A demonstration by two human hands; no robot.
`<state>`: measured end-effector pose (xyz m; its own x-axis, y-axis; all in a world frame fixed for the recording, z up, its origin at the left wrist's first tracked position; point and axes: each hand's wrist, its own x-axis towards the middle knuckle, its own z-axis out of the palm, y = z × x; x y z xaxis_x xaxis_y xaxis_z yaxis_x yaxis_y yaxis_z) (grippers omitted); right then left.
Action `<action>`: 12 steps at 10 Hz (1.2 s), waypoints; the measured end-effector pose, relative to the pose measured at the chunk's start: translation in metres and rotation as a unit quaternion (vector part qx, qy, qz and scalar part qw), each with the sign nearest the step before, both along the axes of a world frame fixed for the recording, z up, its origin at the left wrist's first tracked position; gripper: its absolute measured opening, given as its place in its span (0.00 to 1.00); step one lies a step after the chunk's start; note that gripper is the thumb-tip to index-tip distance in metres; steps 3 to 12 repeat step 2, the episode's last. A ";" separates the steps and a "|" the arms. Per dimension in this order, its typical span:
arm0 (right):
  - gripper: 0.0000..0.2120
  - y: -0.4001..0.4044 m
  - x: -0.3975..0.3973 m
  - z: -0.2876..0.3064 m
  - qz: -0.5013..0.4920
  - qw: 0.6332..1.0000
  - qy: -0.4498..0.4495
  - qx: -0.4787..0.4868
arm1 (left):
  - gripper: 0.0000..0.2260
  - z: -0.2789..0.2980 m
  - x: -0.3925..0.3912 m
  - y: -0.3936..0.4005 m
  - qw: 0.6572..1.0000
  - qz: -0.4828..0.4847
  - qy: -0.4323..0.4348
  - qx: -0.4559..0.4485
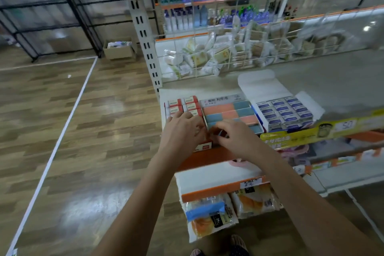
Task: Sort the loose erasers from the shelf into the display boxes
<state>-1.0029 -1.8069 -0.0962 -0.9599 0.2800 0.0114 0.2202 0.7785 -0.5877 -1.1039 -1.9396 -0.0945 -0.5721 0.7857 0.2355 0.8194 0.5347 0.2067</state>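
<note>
1. Erasers fill three display boxes side by side on the shelf (332, 81): red-and-white wrapped ones in the left box (184, 106), orange and teal ones in the middle box (230, 112), blue-and-white wrapped ones in the right box (285, 113).
2. My left hand (182, 131) lies over the near end of the left box, fingers extended onto the wrapped erasers.
3. My right hand (232, 137) sits at the near-left corner of the middle box, fingers curled; I think it pinches a small eraser (217, 132), though blur hides the grip.
4. Both hands nearly touch at the boxes' shared edge.
5. Behind the wire mesh (218, 52), packets are heaped; bottles line the upper shelves.
6. Bagged goods (209, 216) hang below.
</note>
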 end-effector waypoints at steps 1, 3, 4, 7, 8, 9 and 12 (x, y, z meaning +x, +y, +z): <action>0.09 0.015 0.008 0.012 0.017 0.998 -0.034 0.042 | 0.12 0.001 0.003 0.029 1.000 -0.012 -0.002 -0.016; 0.09 0.037 0.018 0.024 -0.044 0.997 0.017 0.059 | 0.14 0.004 0.009 0.054 0.999 -0.019 -0.015 -0.034; 0.09 0.037 0.018 0.024 -0.044 0.997 0.017 0.059 | 0.14 0.004 0.009 0.054 0.999 -0.019 -0.015 -0.034; 0.09 0.037 0.018 0.024 -0.044 0.997 0.017 0.059 | 0.14 0.004 0.009 0.054 0.999 -0.019 -0.015 -0.034; 0.09 0.037 0.018 0.024 -0.044 0.997 0.017 0.059 | 0.14 0.004 0.009 0.054 0.999 -0.019 -0.015 -0.034; 0.09 0.037 0.018 0.024 -0.044 0.997 0.017 0.059 | 0.14 0.004 0.009 0.054 0.999 -0.019 -0.015 -0.034; 0.09 0.037 0.018 0.024 -0.044 0.997 0.017 0.059 | 0.14 0.004 0.009 0.054 0.999 -0.019 -0.015 -0.034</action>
